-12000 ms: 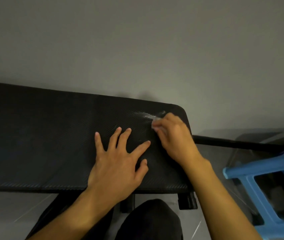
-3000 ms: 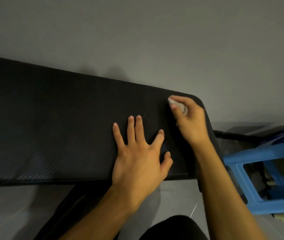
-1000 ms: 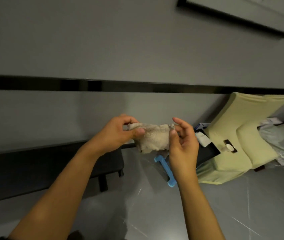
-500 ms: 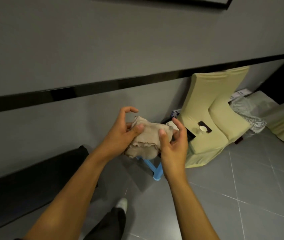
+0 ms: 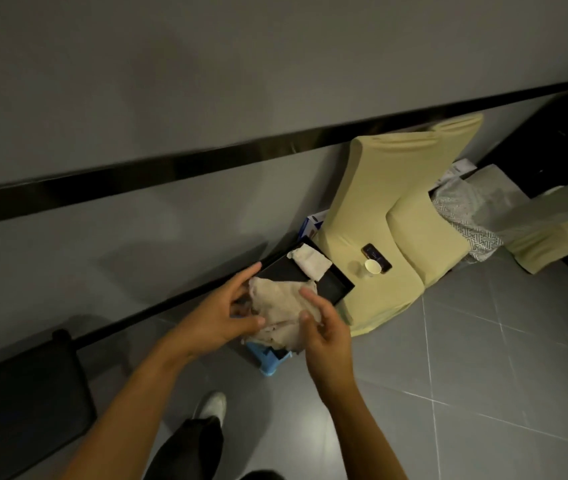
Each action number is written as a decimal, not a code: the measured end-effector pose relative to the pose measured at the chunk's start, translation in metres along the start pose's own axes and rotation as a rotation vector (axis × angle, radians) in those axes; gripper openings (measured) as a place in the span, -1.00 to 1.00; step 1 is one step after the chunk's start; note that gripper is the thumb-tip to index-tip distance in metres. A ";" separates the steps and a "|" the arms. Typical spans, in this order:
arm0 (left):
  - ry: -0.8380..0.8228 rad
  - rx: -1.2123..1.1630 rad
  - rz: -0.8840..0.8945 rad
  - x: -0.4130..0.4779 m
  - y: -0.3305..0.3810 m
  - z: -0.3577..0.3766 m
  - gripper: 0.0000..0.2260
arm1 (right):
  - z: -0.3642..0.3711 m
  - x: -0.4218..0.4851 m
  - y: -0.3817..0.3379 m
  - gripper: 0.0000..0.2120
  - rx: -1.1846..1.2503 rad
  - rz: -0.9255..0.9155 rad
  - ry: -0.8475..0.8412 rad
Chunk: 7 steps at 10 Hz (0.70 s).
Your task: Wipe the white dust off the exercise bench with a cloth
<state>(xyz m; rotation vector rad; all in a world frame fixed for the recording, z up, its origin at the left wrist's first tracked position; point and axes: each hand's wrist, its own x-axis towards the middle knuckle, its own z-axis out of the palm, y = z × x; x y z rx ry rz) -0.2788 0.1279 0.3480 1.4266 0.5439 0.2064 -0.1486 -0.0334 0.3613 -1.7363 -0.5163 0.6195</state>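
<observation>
The left hand (image 5: 220, 320) and right hand (image 5: 325, 337) both grip the bunched beige cloth (image 5: 280, 306) between them, above a blue stool (image 5: 268, 364); the bench surface (image 5: 26, 403) lies well apart at lower left, too dark to show dust; the risk: a dusty fold turned outward would smear powder back on; print on the blue-and-white box (image 5: 311, 226) by the yellow cushion (image 5: 379, 220) is too small to read.

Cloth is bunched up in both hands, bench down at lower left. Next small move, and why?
Probably lower the cloth into the black tray just beyond it, beside the white rag. The left hand and right hand hold it crumpled in front of that tray, the view is turned from the bench, and its visible end shows no white dust. A refold is also possible.
</observation>
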 end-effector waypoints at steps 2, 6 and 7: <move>0.327 0.189 -0.211 0.089 -0.077 0.023 -0.68 | -0.033 0.067 0.098 -0.63 -0.240 0.185 0.038; 0.449 0.410 -0.467 0.201 -0.200 0.088 -0.70 | -0.020 0.251 0.281 -0.63 -0.395 0.179 -0.389; 0.522 0.443 -0.518 0.211 -0.219 0.093 -0.73 | -0.021 0.283 0.311 -0.66 -0.613 0.175 -0.405</move>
